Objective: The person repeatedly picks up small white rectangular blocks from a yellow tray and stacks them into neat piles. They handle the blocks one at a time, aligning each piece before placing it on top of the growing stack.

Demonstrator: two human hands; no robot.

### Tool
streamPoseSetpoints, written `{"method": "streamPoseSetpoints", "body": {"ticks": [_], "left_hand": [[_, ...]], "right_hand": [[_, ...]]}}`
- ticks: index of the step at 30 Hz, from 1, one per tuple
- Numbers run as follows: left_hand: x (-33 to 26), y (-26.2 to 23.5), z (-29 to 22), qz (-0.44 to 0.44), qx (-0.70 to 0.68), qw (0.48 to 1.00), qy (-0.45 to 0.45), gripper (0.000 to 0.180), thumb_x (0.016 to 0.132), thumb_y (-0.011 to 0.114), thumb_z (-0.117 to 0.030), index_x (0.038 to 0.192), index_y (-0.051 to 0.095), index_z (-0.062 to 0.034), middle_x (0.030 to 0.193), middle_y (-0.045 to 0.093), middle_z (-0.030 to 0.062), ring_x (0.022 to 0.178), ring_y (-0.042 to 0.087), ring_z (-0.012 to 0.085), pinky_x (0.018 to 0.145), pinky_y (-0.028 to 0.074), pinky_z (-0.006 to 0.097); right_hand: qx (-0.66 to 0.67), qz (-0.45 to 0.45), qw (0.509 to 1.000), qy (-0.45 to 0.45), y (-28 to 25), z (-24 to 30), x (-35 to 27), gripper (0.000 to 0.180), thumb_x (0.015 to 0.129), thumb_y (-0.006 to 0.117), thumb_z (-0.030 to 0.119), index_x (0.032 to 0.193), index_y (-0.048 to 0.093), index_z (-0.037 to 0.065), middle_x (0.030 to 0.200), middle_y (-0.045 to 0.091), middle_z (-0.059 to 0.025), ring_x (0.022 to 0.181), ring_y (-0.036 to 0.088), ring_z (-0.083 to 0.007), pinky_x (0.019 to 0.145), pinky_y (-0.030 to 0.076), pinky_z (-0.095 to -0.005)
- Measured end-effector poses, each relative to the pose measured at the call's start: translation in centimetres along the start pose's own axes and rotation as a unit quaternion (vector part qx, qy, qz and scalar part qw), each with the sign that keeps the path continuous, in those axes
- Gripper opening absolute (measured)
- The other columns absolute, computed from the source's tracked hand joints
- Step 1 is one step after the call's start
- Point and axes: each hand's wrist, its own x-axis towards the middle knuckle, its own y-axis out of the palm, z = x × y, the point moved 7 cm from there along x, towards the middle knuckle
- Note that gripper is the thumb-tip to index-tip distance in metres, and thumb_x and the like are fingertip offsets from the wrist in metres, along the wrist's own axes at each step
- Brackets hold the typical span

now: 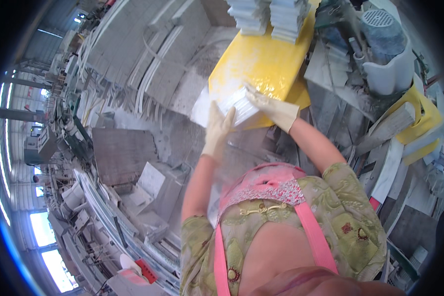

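A stack of thin white slabs (240,109) sits at the near end of a yellow board (251,60), between my two gloved hands. My left hand (218,129), in a cream glove, presses against the left side of the stack, with the thumb toward its near face. On the far right side my right hand (274,107), gloved alike, has its fingers bent over the stack's edge. A flat white piece (199,107) shows just left of the stack. Farther along the board stand two tall stacks of pale slabs (287,22).
Large grey slabs (158,54) lean in a row at the far left. A dusty motor-like machine (386,47) with a perforated top stands at the right. A brown panel (125,155) is left of my left forearm. Stone offcuts (392,167) lie to the right.
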Motion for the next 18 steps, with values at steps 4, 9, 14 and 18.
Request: {"method": "streamPoseSetpoints", "body": {"ticks": [4,9,14,18], "left_hand": [[-0.2,-2.1,-7.4,0.071,0.307,0.943,0.106,0.128,0.064,0.082,-0.06,0.147,0.024,0.0183,0.135,0.052,0.0339,0.128,0.052,0.0401,0.103,0.046,0.04],[1.1,1.5,-11.0,0.2,0.446,0.869,0.079,0.123,0.059,0.085,-0.055,0.14,0.032,0.0216,0.118,0.063,0.0288,0.11,0.063,0.0407,0.097,0.048,0.043],[1.6,2.5,-12.8,0.157,0.517,0.827,0.155,0.085,0.057,0.084,-0.047,0.11,0.056,0.0131,0.096,0.07,0.0237,0.092,0.07,0.0372,0.083,0.055,0.041],[1.6,2.0,-13.2,0.164,0.489,0.844,0.149,0.079,0.058,0.082,-0.053,0.1,0.063,0.0105,0.097,0.07,0.0257,0.093,0.07,0.0381,0.081,0.056,0.041]], "right_hand": [[0.005,0.028,0.999,-0.038,0.3,-1.2,0.2,0.069,0.104,0.045,0.041,0.156,0.025,0.001,0.163,0.025,-0.0167,0.151,0.021,-0.0227,0.123,0.018,-0.0328],[-0.196,0.004,0.977,-0.086,0.7,-1.8,1.4,0.063,0.103,0.048,0.035,0.152,0.032,-0.001,0.157,0.033,-0.0234,0.144,0.035,-0.0319,0.12,0.027,-0.0368],[-0.231,-0.029,0.968,-0.091,0.3,-0.8,-0.5,0.06,0.096,0.058,0.021,0.147,0.038,-0.003,0.152,0.039,-0.0262,0.137,0.044,-0.0394,0.116,0.037,-0.0406],[-0.135,-0.077,0.979,-0.13,-0.2,0.8,-2.9,0.052,0.104,0.048,0.029,0.148,0.041,0.001,0.152,0.041,-0.02,0.141,0.042,-0.0266,0.117,0.032,-0.0343]]}}
